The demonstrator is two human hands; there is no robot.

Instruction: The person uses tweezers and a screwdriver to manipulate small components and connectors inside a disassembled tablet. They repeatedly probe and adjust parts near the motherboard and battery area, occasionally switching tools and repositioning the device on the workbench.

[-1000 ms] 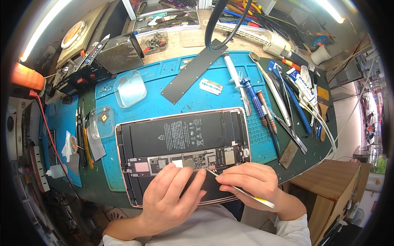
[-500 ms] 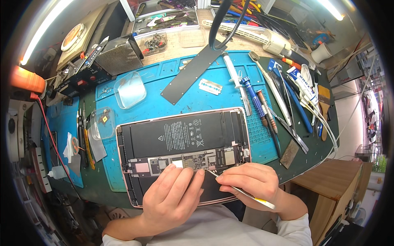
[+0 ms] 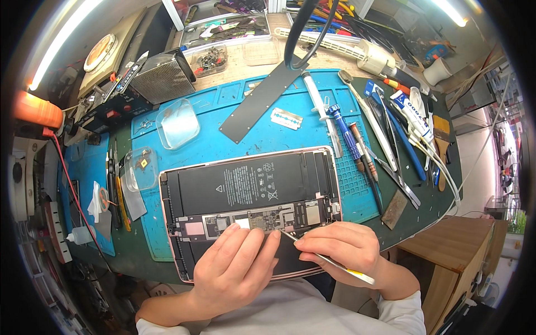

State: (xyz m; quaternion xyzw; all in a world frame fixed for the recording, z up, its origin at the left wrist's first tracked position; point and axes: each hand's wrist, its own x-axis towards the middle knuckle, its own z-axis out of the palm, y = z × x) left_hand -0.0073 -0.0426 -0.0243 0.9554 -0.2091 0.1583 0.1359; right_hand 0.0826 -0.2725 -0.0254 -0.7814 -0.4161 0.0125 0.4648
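Note:
An opened tablet (image 3: 245, 190) lies on the blue work mat, its black battery (image 3: 240, 184) and the narrow circuit board (image 3: 262, 219) below it exposed. My left hand (image 3: 234, 259) rests over the near side of the tablet, fingers stretched and fingertips at the board's lower edge; no object shows in them. In my right hand (image 3: 346, 248) is a slim pair of silver tweezers (image 3: 329, 262) with a yellow mark, pinched between thumb and fingers. Its thin tip reaches the board just right of my left fingertips. Both palms hide the tablet's near edge.
Beyond the tablet lie a dark metal strip (image 3: 259, 103), a razor blade (image 3: 286, 118) and a syringe (image 3: 315, 95). Screwdrivers, a toothbrush (image 3: 368, 111) and tweezers crowd the right. Clear plastic boxes (image 3: 177, 124) stand left; a black cable (image 3: 293, 39) hangs overhead.
Almost nothing differs. The tablet sits a hair further right and lower in view; both hands keep the same pose at the board.

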